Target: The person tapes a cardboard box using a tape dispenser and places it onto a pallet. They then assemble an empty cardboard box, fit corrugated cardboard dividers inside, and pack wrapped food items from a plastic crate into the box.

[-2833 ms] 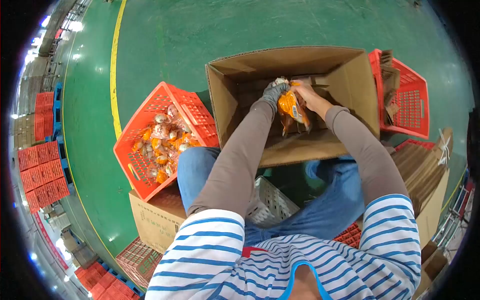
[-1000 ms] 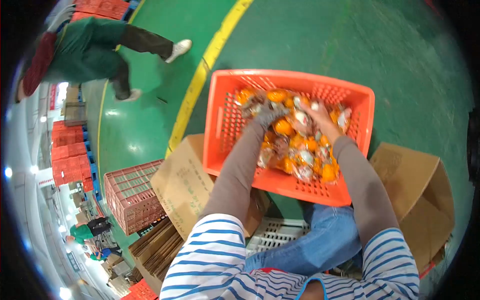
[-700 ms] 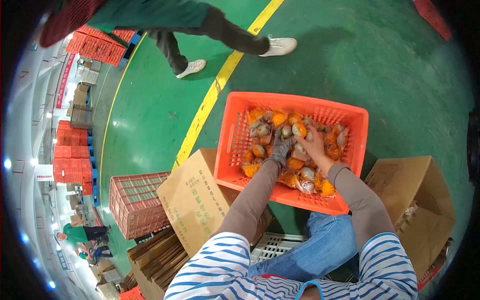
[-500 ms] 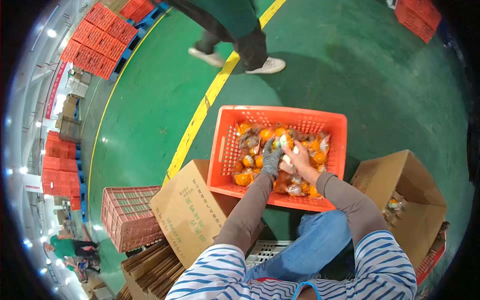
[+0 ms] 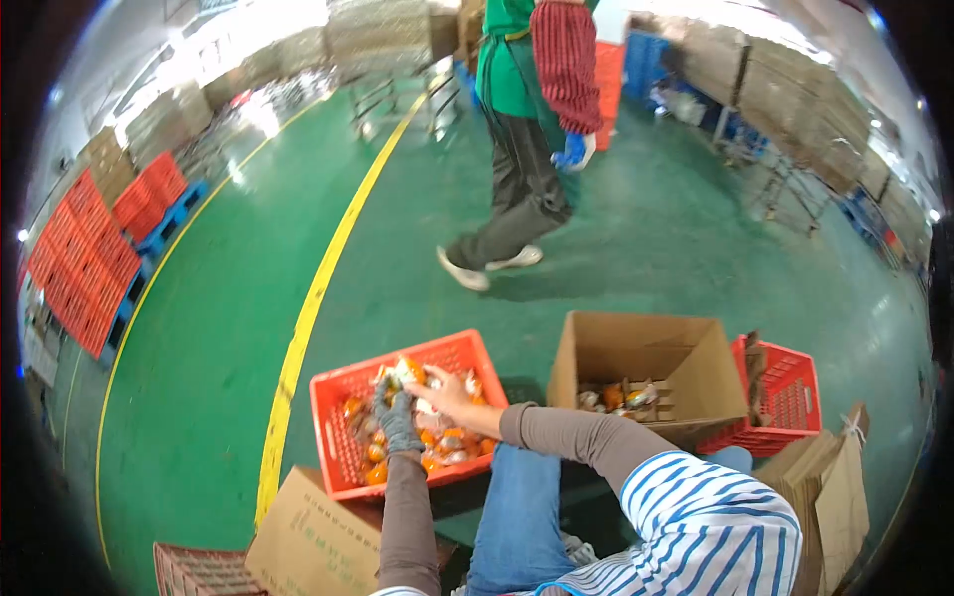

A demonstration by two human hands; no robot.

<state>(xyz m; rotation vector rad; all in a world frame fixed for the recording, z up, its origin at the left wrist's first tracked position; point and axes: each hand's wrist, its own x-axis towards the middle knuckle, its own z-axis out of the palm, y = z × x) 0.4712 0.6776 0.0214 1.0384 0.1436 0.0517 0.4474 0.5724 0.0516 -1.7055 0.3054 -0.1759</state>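
Both my hands are over a red plastic crate (image 5: 457,353) filled with orange fruits in clear plastic wrap. My left hand (image 5: 399,421), in a grey glove, has its fingers closed round a wrapped orange fruit (image 5: 408,371) with white and green on its wrapper. On the other side of that fruit is my right hand (image 5: 449,395), bare, with its fingers bent against it. Parts of the grip are blurred and covered by the hands. More wrapped fruits (image 5: 452,442) lie below and around them.
To the right stands an open cardboard box (image 5: 701,377) with wrapped fruits inside, beside another red crate (image 5: 790,392). A closed carton (image 5: 318,536) sits at front left, flattened cardboard (image 5: 840,497) at right. A person (image 5: 522,149) walks across the green floor ahead.
My view has tilted up and turned right, so the crate now appears lower and further left. The open box shows more fully. Both hands stay together at the wrapped fruit. The person has walked on.
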